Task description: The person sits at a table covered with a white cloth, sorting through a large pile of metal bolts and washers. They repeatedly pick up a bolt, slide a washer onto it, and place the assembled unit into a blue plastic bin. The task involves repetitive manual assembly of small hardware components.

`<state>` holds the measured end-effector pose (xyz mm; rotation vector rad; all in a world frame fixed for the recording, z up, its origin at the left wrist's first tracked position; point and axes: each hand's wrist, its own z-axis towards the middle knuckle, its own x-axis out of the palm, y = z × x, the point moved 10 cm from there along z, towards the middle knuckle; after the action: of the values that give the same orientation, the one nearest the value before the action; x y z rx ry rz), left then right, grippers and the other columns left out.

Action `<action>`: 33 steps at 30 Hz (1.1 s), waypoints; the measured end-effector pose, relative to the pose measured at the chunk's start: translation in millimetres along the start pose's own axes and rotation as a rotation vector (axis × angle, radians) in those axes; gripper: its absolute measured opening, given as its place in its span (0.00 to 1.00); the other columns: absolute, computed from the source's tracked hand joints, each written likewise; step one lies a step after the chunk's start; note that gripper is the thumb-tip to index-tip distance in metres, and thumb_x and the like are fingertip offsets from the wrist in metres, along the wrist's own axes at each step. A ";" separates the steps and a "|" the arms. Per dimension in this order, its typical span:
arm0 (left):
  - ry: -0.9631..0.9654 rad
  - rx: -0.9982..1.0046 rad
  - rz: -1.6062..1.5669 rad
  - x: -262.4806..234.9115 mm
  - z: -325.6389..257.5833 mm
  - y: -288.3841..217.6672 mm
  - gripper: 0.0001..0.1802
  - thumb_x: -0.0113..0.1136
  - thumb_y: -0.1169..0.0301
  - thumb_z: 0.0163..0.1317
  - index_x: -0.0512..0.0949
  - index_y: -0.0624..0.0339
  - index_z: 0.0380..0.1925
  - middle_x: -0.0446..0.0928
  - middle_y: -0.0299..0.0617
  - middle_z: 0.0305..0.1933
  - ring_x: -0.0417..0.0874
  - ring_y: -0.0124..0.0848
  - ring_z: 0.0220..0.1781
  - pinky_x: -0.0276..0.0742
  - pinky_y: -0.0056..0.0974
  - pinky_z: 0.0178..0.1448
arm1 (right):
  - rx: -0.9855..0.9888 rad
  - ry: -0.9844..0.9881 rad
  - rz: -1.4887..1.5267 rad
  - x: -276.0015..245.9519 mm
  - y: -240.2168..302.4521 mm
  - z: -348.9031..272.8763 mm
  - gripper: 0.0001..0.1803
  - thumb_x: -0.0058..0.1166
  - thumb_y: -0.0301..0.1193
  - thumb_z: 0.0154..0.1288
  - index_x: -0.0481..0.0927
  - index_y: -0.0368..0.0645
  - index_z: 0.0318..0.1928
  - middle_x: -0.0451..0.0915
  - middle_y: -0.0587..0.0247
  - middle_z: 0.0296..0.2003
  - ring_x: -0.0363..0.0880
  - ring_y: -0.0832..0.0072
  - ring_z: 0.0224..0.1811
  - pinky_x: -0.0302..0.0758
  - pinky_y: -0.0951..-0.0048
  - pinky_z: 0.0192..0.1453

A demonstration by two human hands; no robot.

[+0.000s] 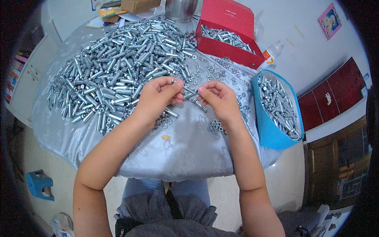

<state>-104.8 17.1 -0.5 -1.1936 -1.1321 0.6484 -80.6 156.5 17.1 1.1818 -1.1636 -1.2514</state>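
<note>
My left hand (158, 94) is closed in a pinch over the near edge of a large pile of silver sleeve anchor bolts (118, 67). A small shiny metal part (173, 81) shows at its thumb and fingertip; the rest is hidden. Just to the right, my right hand (221, 98) also pinches thumb against fingers, and what it grips is too small to make out. Between the hands are a few anchor bolts (200, 105), some close to the fingertips. Loose hex nuts (215, 126) lie below my right hand, and washers (233, 73) are scattered beyond it.
A blue fabric bin (278, 136) full of metal bolts stands at the right. Behind it are a plastic bottle (273, 51) and an open red box (229, 51) holding more bolts. A metal pot (181, 10) and cardboard box (139, 4) sit at the far edge. The table has a silvery cloth (173, 158).
</note>
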 end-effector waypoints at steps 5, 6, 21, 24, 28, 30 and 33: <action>0.059 0.000 -0.029 6.8 -0.6 0.6 0.10 0.54 0.69 0.57 0.74 0.65 0.35 0.75 0.37 0.29 0.76 0.22 0.29 0.74 0.26 0.37 | 0.013 0.062 0.058 6.6 -5.1 -2.2 0.08 0.54 0.28 0.56 0.73 0.37 0.35 0.76 0.65 0.28 0.75 0.80 0.28 0.70 0.82 0.31; 0.072 -0.003 -0.024 7.1 -0.5 1.7 0.10 0.53 0.68 0.57 0.74 0.65 0.35 0.75 0.36 0.28 0.76 0.22 0.29 0.74 0.26 0.37 | 0.054 0.067 0.078 8.3 -7.7 -2.7 0.08 0.54 0.28 0.56 0.73 0.38 0.36 0.76 0.65 0.28 0.75 0.80 0.29 0.71 0.82 0.32; -0.040 0.020 0.070 4.5 -7.5 -10.6 0.09 0.53 0.69 0.58 0.74 0.65 0.33 0.76 0.37 0.28 0.76 0.22 0.29 0.75 0.26 0.36 | 0.234 0.138 0.312 17.9 -14.2 -10.8 0.09 0.53 0.27 0.57 0.72 0.38 0.38 0.75 0.64 0.32 0.76 0.78 0.34 0.73 0.79 0.41; 0.051 0.070 0.100 14.0 -6.9 -8.3 0.10 0.52 0.71 0.58 0.75 0.68 0.35 0.77 0.40 0.30 0.77 0.23 0.29 0.74 0.26 0.36 | 0.164 0.118 0.274 17.2 -13.1 -8.2 0.11 0.55 0.26 0.55 0.72 0.36 0.38 0.76 0.61 0.33 0.76 0.76 0.34 0.74 0.78 0.40; 0.088 0.215 0.314 25.4 -15.0 -13.4 0.12 0.49 0.69 0.60 0.76 0.68 0.36 0.77 0.40 0.30 0.76 0.23 0.29 0.72 0.26 0.35 | 0.067 0.136 0.145 18.3 -1.0 -8.8 0.12 0.55 0.25 0.54 0.71 0.37 0.39 0.76 0.62 0.33 0.76 0.79 0.35 0.73 0.79 0.41; 0.066 0.367 0.541 29.6 -21.5 -25.5 0.14 0.46 0.67 0.62 0.76 0.68 0.37 0.77 0.40 0.30 0.76 0.25 0.29 0.71 0.27 0.34 | 0.008 0.147 0.119 19.1 4.7 -10.3 0.14 0.55 0.23 0.54 0.70 0.37 0.41 0.76 0.62 0.34 0.75 0.79 0.36 0.73 0.79 0.42; 0.091 0.338 0.691 35.4 -25.9 -26.1 0.15 0.45 0.67 0.62 0.75 0.68 0.39 0.77 0.41 0.30 0.77 0.24 0.28 0.72 0.27 0.34 | -0.123 0.134 0.091 21.1 15.4 -12.6 0.18 0.57 0.21 0.51 0.68 0.36 0.43 0.76 0.61 0.34 0.75 0.78 0.38 0.72 0.78 0.44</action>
<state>-72.6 30.6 36.8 -1.2947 -0.4811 1.2399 -67.2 135.1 31.4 1.0923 -1.0162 -1.1410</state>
